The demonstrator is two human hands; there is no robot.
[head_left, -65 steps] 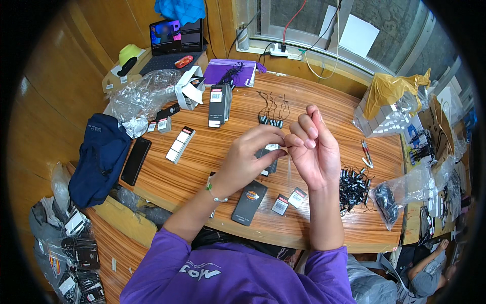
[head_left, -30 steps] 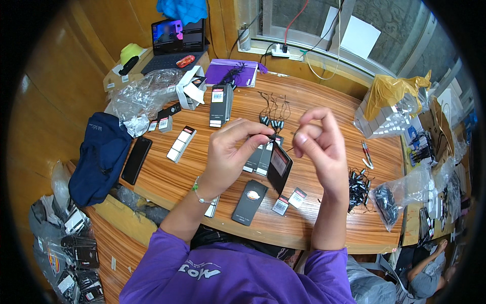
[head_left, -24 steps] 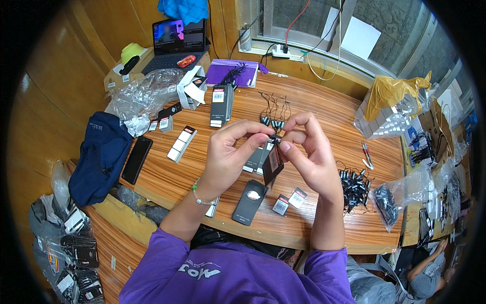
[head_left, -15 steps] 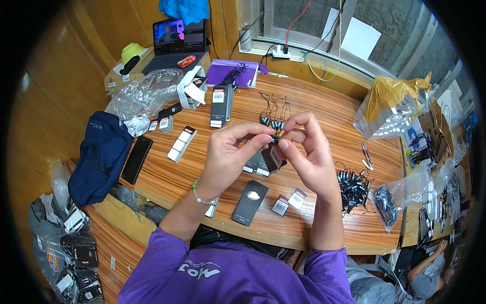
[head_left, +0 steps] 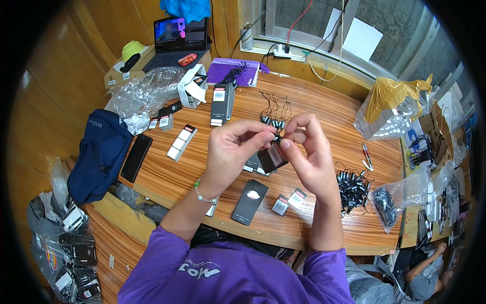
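Held item: small dark tag (head_left: pixel 272 157) with a pale label, raised over the wooden table (head_left: pixel 324 116), between both hands and tilted.
Cord: short black loop at the tag's top edge, pinched where the fingertips meet; too fine to follow.
Left hand (head_left: pixel 230 152): thumb and forefinger closed on the tag's top and cord end, other fingers curled.
Right hand (head_left: pixel 309 154): fingertips closed on the same spot from the other side, thumb on the tag's upper corner.
Change: a second ago the tag hung lower and apart from the right hand; now both hands meet at its top. Judgement: the cord is being fastened to the tag.
Beneath hands: flat black case (head_left: pixel 250 201), two small labelled packets (head_left: pixel 289 201).
Right of table: heap of black corded pieces (head_left: pixel 352 187).
Behind hands: row of loose black cords (head_left: pixel 275 109).
Left of table: black phone (head_left: pixel 136 157), navy bag (head_left: pixel 98 154).
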